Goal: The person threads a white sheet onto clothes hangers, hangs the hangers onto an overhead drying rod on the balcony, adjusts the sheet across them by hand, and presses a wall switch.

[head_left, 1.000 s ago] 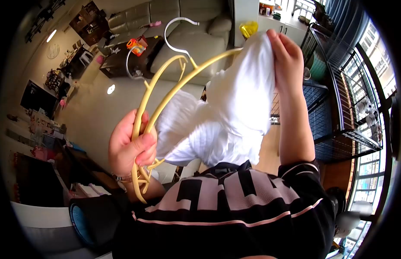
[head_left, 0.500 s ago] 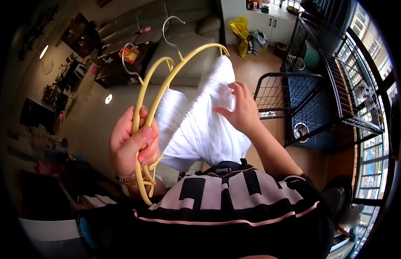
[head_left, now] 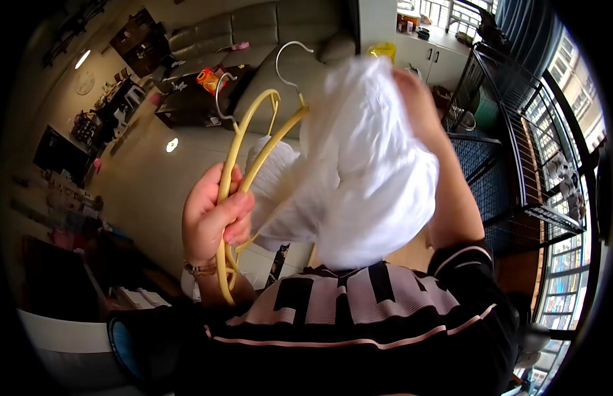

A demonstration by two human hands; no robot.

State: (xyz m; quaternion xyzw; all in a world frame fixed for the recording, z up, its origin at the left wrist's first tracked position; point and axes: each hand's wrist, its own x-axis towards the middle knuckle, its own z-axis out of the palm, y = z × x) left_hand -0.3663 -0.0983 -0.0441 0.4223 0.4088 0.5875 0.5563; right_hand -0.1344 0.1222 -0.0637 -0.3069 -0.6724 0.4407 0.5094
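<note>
Two yellow clothes hangers [head_left: 231, 173] with metal hooks are gripped upright in my left hand [head_left: 218, 214], its fingers wrapped round their frames. White gathered cloth, seemingly a garment [head_left: 369, 178], hangs bunched from the front hanger and covers much of its right side. A second white piece [head_left: 270, 158] shows behind, by the rear hanger. My right hand [head_left: 415, 92] is raised at the top right of the white garment and holds it up. Motion blur and the cloth hide its fingertips.
A black wire cage [head_left: 511, 132] stands at the right beside barred windows. Behind are a grey sofa [head_left: 253, 30], a low dark table [head_left: 194, 99] with an orange packet [head_left: 210, 80], and a white cabinet [head_left: 432, 59] with a yellow bag [head_left: 383, 50] nearby.
My right hand has moved up and to the right, lifting the white garment so that it spreads over the hanger's right end. My left hand keeps its hold on the hangers, slightly further right.
</note>
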